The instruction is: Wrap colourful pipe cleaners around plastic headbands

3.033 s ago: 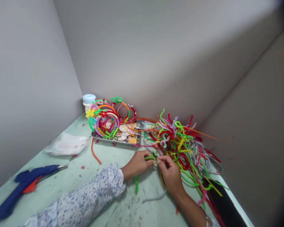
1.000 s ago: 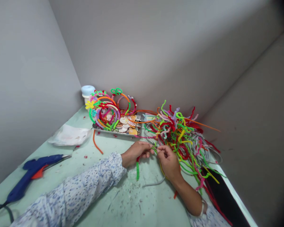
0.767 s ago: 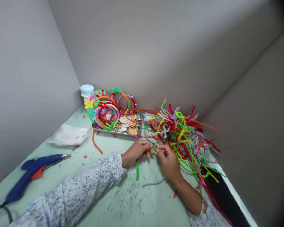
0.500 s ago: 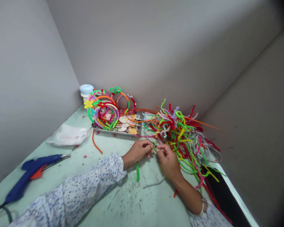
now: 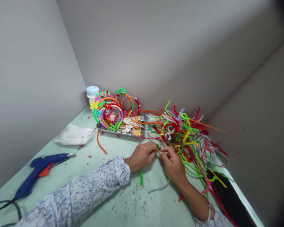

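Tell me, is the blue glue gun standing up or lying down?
Lying down: the blue glue gun rests on its side on the green table.

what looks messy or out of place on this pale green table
The tangled heap of coloured pipe cleaners sprawls loose toward the pale green table's right edge. Stray single pieces lie apart: an orange pipe cleaner beside the metal tray, a grey one by the right hand. Red and dark specks litter the tabletop.
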Motion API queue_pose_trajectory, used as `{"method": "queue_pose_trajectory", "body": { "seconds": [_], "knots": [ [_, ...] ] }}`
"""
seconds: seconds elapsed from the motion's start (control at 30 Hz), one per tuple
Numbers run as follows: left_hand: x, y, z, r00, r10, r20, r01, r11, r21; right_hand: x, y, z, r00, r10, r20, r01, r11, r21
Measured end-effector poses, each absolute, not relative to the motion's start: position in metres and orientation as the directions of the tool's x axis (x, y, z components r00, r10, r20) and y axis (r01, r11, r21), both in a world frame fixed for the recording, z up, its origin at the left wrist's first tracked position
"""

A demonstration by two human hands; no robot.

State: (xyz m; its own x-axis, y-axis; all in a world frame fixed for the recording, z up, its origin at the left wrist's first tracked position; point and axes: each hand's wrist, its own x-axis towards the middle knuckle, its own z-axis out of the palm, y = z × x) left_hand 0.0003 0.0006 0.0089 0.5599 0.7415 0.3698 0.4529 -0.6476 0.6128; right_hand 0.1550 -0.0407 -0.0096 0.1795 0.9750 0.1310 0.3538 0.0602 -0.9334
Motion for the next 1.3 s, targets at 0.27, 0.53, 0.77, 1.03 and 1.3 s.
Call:
{"method": "queue_pose_trajectory", "body": {
  "seconds": [0.27, 0.53, 0.77, 1.03, 1.3],
  "knots": [
    [-0.003, -0.004, 0.011, 0.681, 0.642, 0.353, 0.592, -0.766, 0.25, 0.156, -0.041, -0.013, 0.132, 0.987, 0.086, 0.338, 0.037, -0.941],
    [0.005, -0.004, 0.007, 0.452, 0.818, 0.355, 0.378, -0.536, 0.755, 0.157, -0.04, -0.012, 0.117, 0.978, 0.174, 0.425, 0.109, -0.899],
    [0.011, 0.004, 0.002, 0.391, 0.92, -0.004, 0.181, -0.072, 0.981, 0.157, -0.042, -0.01, 0.083, 0.978, 0.192, 0.46, 0.133, -0.878],
    [0.009, 0.001, 0.0, 0.404, 0.915, 0.018, 0.337, -0.166, 0.927, 0.155, -0.041, -0.008, 0.106, 0.977, 0.184, 0.417, 0.124, -0.901],
    [0.009, -0.002, 0.006, 0.406, 0.903, 0.139, 0.484, -0.342, 0.806, 0.157, -0.039, -0.013, 0.116, 0.984, 0.136, 0.349, 0.087, -0.933]
  ]
}}
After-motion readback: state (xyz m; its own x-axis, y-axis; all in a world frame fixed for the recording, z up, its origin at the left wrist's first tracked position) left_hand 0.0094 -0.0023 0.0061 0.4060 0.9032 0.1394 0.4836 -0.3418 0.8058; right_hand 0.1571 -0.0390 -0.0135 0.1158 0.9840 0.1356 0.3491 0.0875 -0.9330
